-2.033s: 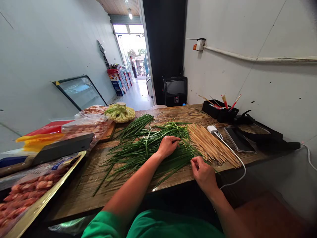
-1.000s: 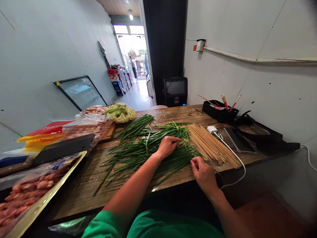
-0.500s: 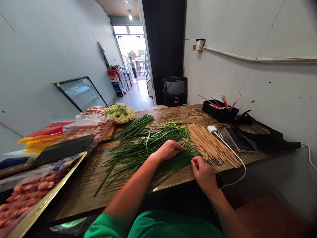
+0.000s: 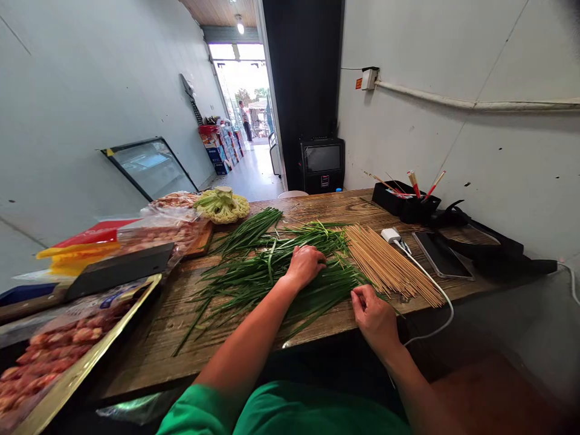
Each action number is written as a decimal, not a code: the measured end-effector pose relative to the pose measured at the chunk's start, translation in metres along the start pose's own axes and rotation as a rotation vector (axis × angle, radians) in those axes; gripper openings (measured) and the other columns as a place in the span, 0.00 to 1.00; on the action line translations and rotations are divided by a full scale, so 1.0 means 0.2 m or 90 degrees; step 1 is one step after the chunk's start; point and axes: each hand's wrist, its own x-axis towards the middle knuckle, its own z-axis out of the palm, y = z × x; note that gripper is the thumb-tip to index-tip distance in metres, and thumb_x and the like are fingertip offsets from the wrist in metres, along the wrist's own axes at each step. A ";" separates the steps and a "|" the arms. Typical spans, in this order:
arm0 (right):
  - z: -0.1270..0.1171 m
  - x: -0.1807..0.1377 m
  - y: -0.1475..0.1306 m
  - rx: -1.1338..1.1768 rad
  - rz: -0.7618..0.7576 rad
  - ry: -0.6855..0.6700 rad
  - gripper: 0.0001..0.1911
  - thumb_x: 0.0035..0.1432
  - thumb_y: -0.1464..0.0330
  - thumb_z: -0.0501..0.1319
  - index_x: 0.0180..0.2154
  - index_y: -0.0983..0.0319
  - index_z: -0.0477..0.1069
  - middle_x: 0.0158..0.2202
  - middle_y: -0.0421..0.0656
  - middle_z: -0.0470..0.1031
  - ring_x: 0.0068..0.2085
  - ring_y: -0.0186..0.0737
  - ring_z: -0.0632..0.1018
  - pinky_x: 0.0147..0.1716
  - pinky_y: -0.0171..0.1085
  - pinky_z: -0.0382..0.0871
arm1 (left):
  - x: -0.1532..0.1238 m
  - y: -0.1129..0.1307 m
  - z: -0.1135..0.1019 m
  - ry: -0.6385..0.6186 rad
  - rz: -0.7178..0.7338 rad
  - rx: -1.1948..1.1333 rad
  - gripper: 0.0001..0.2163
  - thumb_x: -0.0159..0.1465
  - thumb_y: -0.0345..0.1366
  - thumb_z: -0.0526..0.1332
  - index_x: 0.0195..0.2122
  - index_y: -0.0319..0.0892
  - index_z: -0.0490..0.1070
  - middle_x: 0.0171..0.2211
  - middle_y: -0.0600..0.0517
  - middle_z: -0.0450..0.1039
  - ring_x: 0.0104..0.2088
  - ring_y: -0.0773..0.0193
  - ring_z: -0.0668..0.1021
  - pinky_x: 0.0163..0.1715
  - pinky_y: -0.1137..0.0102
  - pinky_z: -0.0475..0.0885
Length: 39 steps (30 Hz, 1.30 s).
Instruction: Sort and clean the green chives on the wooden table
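A loose heap of long green chive leaves (image 4: 254,272) covers the middle of the wooden table (image 4: 149,344). My left hand (image 4: 306,264) rests on the heap with its fingers curled down into the leaves. My right hand (image 4: 372,315) sits at the near right end of the heap, fingers pinched around the leaf ends. Just right of both hands lies a fan of thin bamboo skewers (image 4: 389,266).
A cauliflower (image 4: 222,205) and bagged meat (image 4: 154,232) sit at the back left, a gold-rimmed tray of raw meat (image 4: 49,356) at the near left. A white charger with cable (image 4: 392,235), a phone (image 4: 441,255) and a black holder (image 4: 405,205) lie at the right.
My left hand stretched forward over the chives, then drew back a little and curled its fingers into the leaves. My right hand has stayed in place.
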 end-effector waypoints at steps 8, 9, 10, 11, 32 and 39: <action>0.00 0.00 0.00 -0.018 -0.002 0.002 0.12 0.62 0.64 0.49 0.33 0.62 0.67 0.23 0.40 0.75 0.22 0.34 0.75 0.21 0.32 0.57 | 0.02 0.06 0.02 0.022 -0.008 0.039 0.09 0.59 0.37 0.59 0.34 0.44 0.78 0.34 0.45 0.74 0.42 0.54 0.73 0.46 0.60 0.61; 0.00 0.00 0.00 -0.019 -0.001 0.000 0.12 0.62 0.64 0.49 0.33 0.62 0.68 0.23 0.40 0.75 0.22 0.34 0.75 0.21 0.32 0.57 | 0.02 0.06 0.02 0.036 -0.012 0.032 0.09 0.60 0.36 0.58 0.33 0.43 0.78 0.34 0.45 0.75 0.42 0.54 0.73 0.46 0.60 0.61; 0.00 0.00 0.00 -0.019 0.000 -0.001 0.12 0.62 0.64 0.49 0.33 0.62 0.67 0.23 0.40 0.75 0.22 0.34 0.75 0.21 0.32 0.57 | 0.02 0.07 0.03 0.054 -0.016 0.017 0.09 0.60 0.36 0.58 0.33 0.43 0.78 0.35 0.45 0.75 0.41 0.55 0.73 0.45 0.61 0.62; 0.00 0.00 0.00 -0.019 -0.002 -0.002 0.12 0.62 0.64 0.49 0.33 0.62 0.67 0.23 0.40 0.75 0.22 0.34 0.75 0.21 0.32 0.57 | 0.02 0.07 0.03 0.074 -0.022 -0.007 0.09 0.60 0.36 0.57 0.33 0.43 0.78 0.35 0.46 0.76 0.41 0.56 0.73 0.45 0.62 0.62; 0.00 0.00 0.01 0.001 -0.029 -0.011 0.08 0.62 0.67 0.51 0.33 0.62 0.66 0.24 0.38 0.74 0.23 0.34 0.75 0.23 0.31 0.59 | 0.03 0.10 0.03 0.078 -0.115 -0.323 0.11 0.57 0.31 0.57 0.36 0.40 0.78 0.30 0.53 0.79 0.29 0.67 0.76 0.34 0.75 0.69; 0.00 0.00 0.02 0.001 -0.021 -0.018 0.08 0.61 0.67 0.51 0.33 0.62 0.66 0.24 0.39 0.75 0.24 0.35 0.76 0.23 0.31 0.60 | 0.04 0.09 0.04 0.084 -0.117 -0.323 0.11 0.57 0.31 0.57 0.36 0.39 0.78 0.29 0.52 0.79 0.29 0.67 0.76 0.33 0.74 0.69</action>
